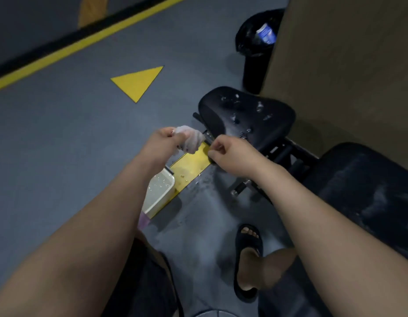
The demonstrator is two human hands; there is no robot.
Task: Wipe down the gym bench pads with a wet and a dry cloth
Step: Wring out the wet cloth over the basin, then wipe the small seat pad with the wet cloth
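Note:
My left hand (161, 143) grips a bunched, wet white cloth (190, 140) in mid-air, above the floor just left of the bench. My right hand (230, 154) is beside it with its fingers curled; it seems to hold nothing, apart from the cloth. The black seat pad (246, 115) lies just beyond my hands, with water drops shining on it. The larger black back pad (367, 191) stretches to the right under my right forearm and shows wet smears.
A white tub of water (159, 191) stands on the floor under my left forearm, by a yellow floor marking (189, 165). Black bench frame bars (287, 154) join the pads. A black bin (255, 49) stands behind. My sandalled foot (248, 257) rests on wet floor.

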